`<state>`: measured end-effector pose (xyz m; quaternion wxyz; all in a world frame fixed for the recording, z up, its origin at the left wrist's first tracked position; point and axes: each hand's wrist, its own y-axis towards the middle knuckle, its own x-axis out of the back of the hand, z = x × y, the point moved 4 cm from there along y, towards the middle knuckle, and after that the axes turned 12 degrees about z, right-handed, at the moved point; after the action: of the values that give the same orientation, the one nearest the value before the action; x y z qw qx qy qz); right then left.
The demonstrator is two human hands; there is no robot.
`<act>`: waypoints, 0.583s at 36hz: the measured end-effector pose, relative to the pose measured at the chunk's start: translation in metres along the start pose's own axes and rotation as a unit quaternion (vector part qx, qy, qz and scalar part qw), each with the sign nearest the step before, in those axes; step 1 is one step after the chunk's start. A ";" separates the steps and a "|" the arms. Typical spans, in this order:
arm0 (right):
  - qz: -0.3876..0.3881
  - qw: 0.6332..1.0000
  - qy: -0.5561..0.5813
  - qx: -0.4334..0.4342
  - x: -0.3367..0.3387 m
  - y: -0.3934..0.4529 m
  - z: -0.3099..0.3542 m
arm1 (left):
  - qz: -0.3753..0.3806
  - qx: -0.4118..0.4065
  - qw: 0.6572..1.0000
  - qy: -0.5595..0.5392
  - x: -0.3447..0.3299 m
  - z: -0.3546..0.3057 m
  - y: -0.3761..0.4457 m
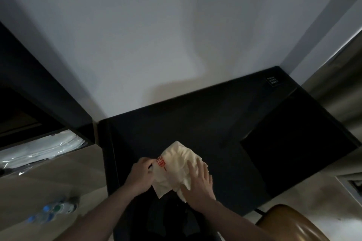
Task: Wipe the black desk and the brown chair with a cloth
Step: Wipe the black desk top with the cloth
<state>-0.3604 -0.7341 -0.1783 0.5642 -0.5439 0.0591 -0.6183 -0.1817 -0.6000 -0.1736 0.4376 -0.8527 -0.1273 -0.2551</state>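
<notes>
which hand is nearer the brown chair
Right. The right hand lies on the cloth, on the side toward the brown chair; the left hand pinches the cloth's far edge.

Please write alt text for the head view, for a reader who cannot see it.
A person's left hand pinches and right hand presses flat a crumpled cream cloth with red print on a black desk against a white wall. A brown glossy chair sits at lower right.
</notes>
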 end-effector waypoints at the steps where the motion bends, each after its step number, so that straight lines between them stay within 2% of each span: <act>1: 0.007 1.000 -0.001 0.004 -0.002 0.006 0.012 | -0.004 0.004 1.000 0.006 0.003 0.011 -0.006; 6: 0.048 0.998 -0.038 -0.019 -0.020 0.030 0.056 | -0.019 0.031 0.999 0.016 0.014 0.051 -0.029; 9: 0.084 0.995 -0.022 -0.047 -0.024 0.037 0.065 | -0.037 0.030 0.999 0.015 0.019 0.059 -0.036; 15: 0.090 0.990 -0.058 -0.095 -0.013 0.051 0.039 | -0.035 0.012 0.999 0.013 0.019 0.044 -0.031; 21: 0.090 0.991 -0.076 -0.070 0.021 0.060 -0.002 | -0.017 0.012 1.000 0.018 0.009 0.002 -0.010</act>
<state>-0.3189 -0.7733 -0.2078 0.5812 -0.6196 0.1081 -0.5163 -0.1775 -0.5927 -0.1631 0.4452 -0.8406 -0.1374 -0.2762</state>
